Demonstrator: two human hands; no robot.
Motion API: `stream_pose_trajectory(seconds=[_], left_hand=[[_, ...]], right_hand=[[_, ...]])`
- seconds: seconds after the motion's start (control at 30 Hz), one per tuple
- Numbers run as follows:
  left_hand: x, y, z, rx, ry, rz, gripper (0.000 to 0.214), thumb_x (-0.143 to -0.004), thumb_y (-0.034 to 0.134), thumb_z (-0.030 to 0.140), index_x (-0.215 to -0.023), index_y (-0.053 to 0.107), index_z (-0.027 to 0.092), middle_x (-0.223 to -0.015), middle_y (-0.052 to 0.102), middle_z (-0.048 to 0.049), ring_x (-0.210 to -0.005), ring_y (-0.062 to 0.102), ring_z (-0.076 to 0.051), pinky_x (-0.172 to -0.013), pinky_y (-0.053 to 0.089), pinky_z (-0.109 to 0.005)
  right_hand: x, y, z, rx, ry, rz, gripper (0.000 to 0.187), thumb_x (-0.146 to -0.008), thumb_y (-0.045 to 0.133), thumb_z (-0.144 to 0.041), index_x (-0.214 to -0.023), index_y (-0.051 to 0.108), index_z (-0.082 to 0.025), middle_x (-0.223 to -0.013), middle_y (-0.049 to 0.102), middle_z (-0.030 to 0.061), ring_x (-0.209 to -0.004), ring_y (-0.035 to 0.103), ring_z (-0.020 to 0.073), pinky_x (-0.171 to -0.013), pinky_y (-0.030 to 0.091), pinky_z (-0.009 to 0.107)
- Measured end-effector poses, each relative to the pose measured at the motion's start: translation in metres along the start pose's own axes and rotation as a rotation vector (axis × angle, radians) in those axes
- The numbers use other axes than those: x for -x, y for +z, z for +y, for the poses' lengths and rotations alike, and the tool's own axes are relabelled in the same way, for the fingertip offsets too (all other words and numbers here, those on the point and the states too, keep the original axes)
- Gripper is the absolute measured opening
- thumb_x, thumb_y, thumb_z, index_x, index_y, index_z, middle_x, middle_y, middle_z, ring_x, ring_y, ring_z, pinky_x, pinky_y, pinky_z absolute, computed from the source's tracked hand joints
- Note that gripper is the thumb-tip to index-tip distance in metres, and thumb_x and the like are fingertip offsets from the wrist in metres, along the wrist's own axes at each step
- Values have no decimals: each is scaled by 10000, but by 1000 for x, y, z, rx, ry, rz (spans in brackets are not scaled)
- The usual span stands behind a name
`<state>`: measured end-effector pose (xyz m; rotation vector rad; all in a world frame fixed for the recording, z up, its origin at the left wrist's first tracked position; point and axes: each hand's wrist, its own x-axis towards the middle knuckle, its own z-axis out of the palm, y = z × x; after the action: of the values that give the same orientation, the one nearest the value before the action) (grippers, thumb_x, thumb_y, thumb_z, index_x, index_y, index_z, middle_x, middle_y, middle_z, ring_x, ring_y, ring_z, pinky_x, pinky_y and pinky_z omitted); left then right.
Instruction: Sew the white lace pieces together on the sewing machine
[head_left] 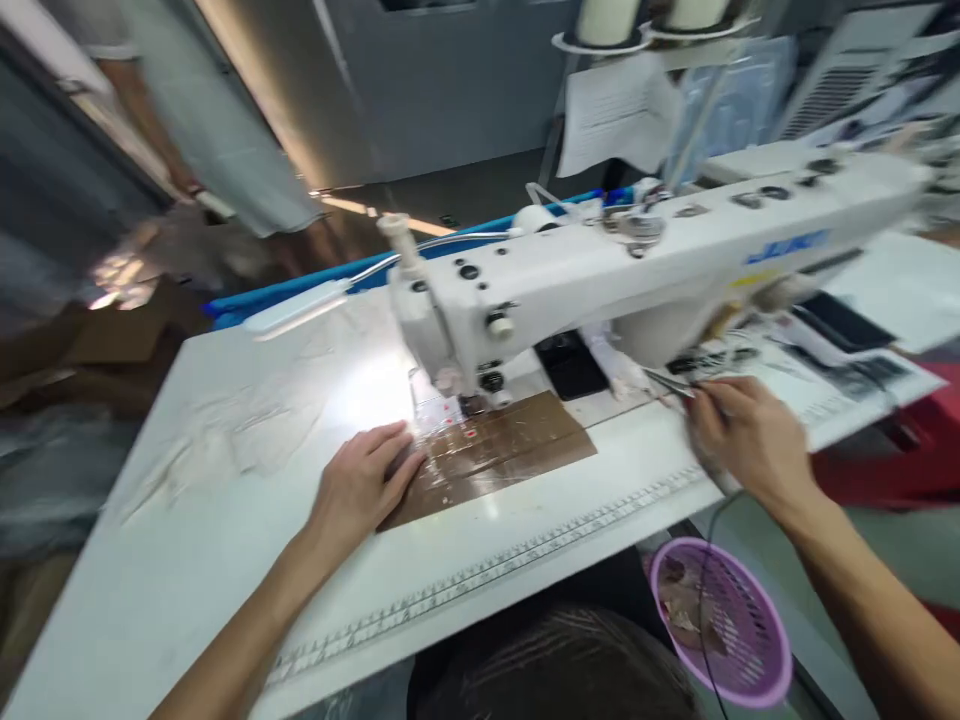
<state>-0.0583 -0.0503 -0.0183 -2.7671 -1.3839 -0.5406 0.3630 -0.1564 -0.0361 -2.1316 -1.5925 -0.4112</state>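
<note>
My left hand lies on the left end of a shiny brown sheet, fingers stretched out and thumb apart. The sheet lies on the white sewing table under the needle area of a white sewing machine. Small red marks show on a clear piece by the presser foot, whose details are blurred. My right hand is closed around a slim pointed metal tool beside the machine's base. Its blur hides whether it is tweezers or small scissors. White cloth lies just beyond the tool's tip.
Pale fabric scraps lie on the table's left. A dark phone-like slab rests at right. A printed ruler strip runs along the front edge. Below hangs or stands a purple basket with brown scraps. Another person stands at upper left.
</note>
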Motion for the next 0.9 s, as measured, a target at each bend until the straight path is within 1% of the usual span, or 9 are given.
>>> stream_pose_trajectory(seconds=[0.03, 0.1, 0.17, 0.2, 0.27, 0.37, 0.47, 0.7, 0.9], left_hand=[[1, 2, 0, 20, -15, 22, 310, -959, 457, 416, -987, 682, 203, -1126, 695, -73, -977, 661, -245, -823, 532, -381], [4, 7, -1, 61, -39, 46, 271, -957, 491, 382, -969, 687, 196, -1106, 699, -71, -950, 659, -225, -817, 517, -372], [6, 12, -2, 81, -38, 64, 255, -964, 495, 358, -954, 690, 193, -1079, 704, -63, -909, 655, -207, -771, 497, -352], [7, 14, -2, 81, -32, 73, 249, -966, 497, 349, -953, 690, 192, -1069, 706, -58, -894, 651, -200, -758, 483, -346], [9, 18, -3, 83, -23, 99, 248, -972, 492, 329, -930, 688, 183, -1032, 711, -49, -855, 642, -182, -734, 453, -329], [9, 23, -3, 95, -14, 134, 255, -977, 488, 303, -881, 681, 168, -973, 716, -38, -810, 628, -160, -702, 419, -307], [9, 25, -4, 95, -19, 160, 245, -974, 496, 293, -868, 674, 161, -947, 714, -36, -797, 618, -156, -696, 405, -304], [12, 30, -4, 63, -28, 175, 260, -983, 467, 286, -860, 652, 152, -913, 697, -47, -769, 587, -160, -705, 400, -317], [11, 24, 0, 45, 24, 200, 235, -978, 473, 243, -870, 647, 126, -945, 683, -73, -807, 584, -169, -735, 424, -328]], right_hand=[[2, -2, -5, -38, -4, 64, 249, -896, 476, -311, -926, 672, -160, -972, 681, 180, -844, 651, 286, -685, 484, 368], [4, -4, -24, -211, 29, 41, 218, -904, 484, -345, -947, 627, -187, -864, 685, 151, -772, 667, 267, -648, 498, 362], [8, -4, -52, -512, 89, -203, 255, -941, 451, -425, -979, 603, -222, -668, 655, 54, -532, 621, 201, -507, 483, 309], [9, -2, -69, -593, 30, -282, 297, -946, 436, -458, -978, 613, -222, -635, 639, 33, -468, 582, 181, -461, 460, 296], [12, 5, -107, -656, -197, -323, 355, -945, 438, -471, -1082, 626, -203, -780, 695, 62, -582, 639, 189, -534, 493, 296], [11, 21, -161, -519, -447, -424, 417, -1001, 314, -403, -1129, 656, -202, -829, 719, 71, -677, 672, 211, -577, 493, 307], [5, 35, -199, -259, -575, -423, 438, -1000, 299, -341, -1267, 603, -172, -973, 714, 114, -700, 670, 245, -510, 452, 329], [-1, 52, -230, 44, -623, -403, 418, -998, 375, -301, -1346, 527, -124, -1170, 635, 173, -695, 640, 243, -491, 439, 336], [2, 58, -225, -112, -652, -330, 404, -1011, 325, -303, -1291, 558, -128, -1065, 657, 163, -720, 651, 255, -540, 477, 345]])
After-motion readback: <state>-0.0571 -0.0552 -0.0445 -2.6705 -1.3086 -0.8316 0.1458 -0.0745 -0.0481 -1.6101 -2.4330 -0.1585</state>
